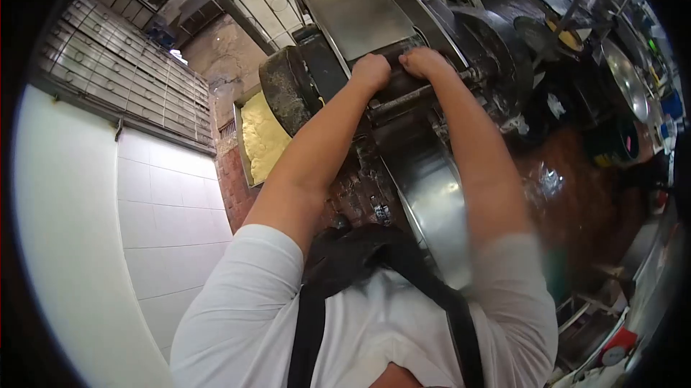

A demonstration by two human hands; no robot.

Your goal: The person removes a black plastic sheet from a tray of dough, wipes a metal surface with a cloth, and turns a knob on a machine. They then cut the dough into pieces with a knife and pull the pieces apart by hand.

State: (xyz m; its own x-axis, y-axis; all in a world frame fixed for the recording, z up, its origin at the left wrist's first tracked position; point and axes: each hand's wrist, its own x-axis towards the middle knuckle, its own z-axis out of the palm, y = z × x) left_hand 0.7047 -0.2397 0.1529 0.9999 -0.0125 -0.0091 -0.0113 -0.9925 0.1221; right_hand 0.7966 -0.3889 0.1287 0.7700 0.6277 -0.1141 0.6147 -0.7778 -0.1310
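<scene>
Both my arms reach forward to a large machine with a sloping metal chute [353, 10] and a dark roller section [400, 80]. My left hand [371, 73] is closed in a fist at the left of the chute's lower end. Just to its right, my right hand [427, 64] is closed too, knuckles up, near the right side of the same end. The fingers of both hands curl out of sight, so whatever they grip is hidden. Below the rollers a shiny metal surface [432, 201] slopes down toward my body.
A tray of yellow dough [263, 137] lies on the brick floor at the left, beside a worn round machine cover [282, 91]. Wheels and a dark guard [497, 57] stand at the right. A metal bowl [625, 78] and clutter line the far right. A white tiled wall [169, 201] is at my left.
</scene>
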